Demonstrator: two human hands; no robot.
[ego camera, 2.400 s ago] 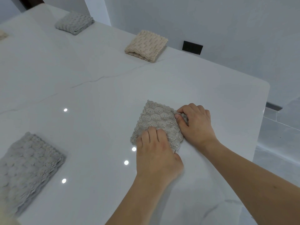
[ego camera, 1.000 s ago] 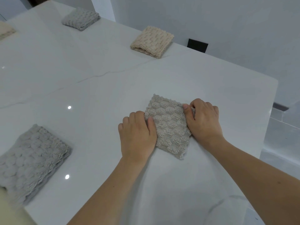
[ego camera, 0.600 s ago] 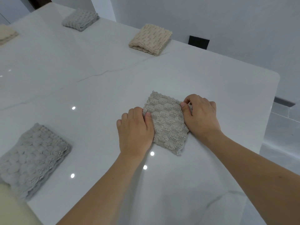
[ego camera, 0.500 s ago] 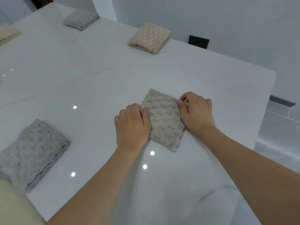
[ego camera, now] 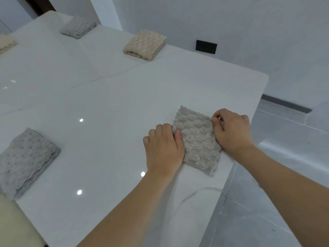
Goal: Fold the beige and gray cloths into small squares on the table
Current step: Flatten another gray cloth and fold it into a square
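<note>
Lay flat on the white table (ego camera: 110, 104) between the two hands: a taupe-gray cloth (ego camera: 196, 139), folded down to a small square, nubbly pile uppermost, one corner aimed back toward the person and close to the table's right edge. Pinned along its left border by the left hand (ego camera: 163, 148), knuckles up, fingers curled under at the cloth's edge, thumb lying on the pile. Gripped at its far right corner by the right hand (ego camera: 231, 130), thumb and forefinger pinching the fabric there, remaining fingers bent loosely behind. Bare forearms ran back from both hands to the lower frame.

Well to the left of the left hand, near the table's near edge: a folded light gray cloth (ego camera: 25, 161), thicker, layered edges showing. Far beyond both hands, near the table's back edge: a folded beige cloth (ego camera: 145, 44). Farther off and to the left of that: another folded gray cloth (ego camera: 78, 26). At the extreme left border, only partly in view: a cream cloth (ego camera: 6, 44).

Small bright light spots reflected on the glossy tabletop left of the left hand. Behind the right hand, a pale wall with a dark rectangular plate (ego camera: 206, 46) set into it. Right of the right arm, gray floor tiles (ego camera: 277, 175). At the lower left corner, a pale cream surface (ego camera: 16, 227), identity unclear.
</note>
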